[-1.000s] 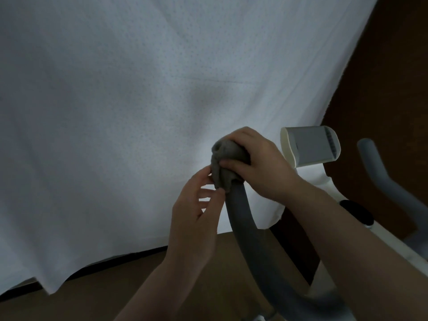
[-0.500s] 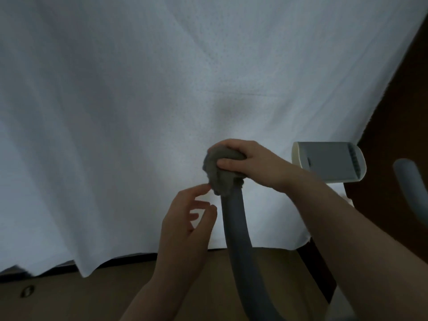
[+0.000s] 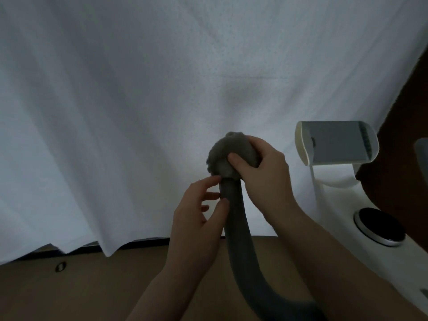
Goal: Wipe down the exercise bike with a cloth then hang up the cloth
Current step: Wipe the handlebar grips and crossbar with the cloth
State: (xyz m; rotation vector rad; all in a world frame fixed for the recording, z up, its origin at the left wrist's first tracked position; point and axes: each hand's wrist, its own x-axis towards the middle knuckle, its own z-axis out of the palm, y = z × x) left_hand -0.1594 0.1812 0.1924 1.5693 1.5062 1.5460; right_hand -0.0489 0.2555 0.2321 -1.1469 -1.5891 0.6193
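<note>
At the far handlebar tip | your right hand (image 3: 261, 174) grips the bunched grey cloth (image 3: 228, 156) over the grey curved foam handlebar (image 3: 234, 218) | left hand (image 3: 196, 218) fingers loose, touching bar | step: wiping | next: slide cloth nearer along it

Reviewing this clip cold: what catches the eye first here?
At centre, the right hand grips a grey cloth bunched over the tip of the bike's grey handlebar, the left hand touching the bar just below. A white curtain fills the background.
</note>
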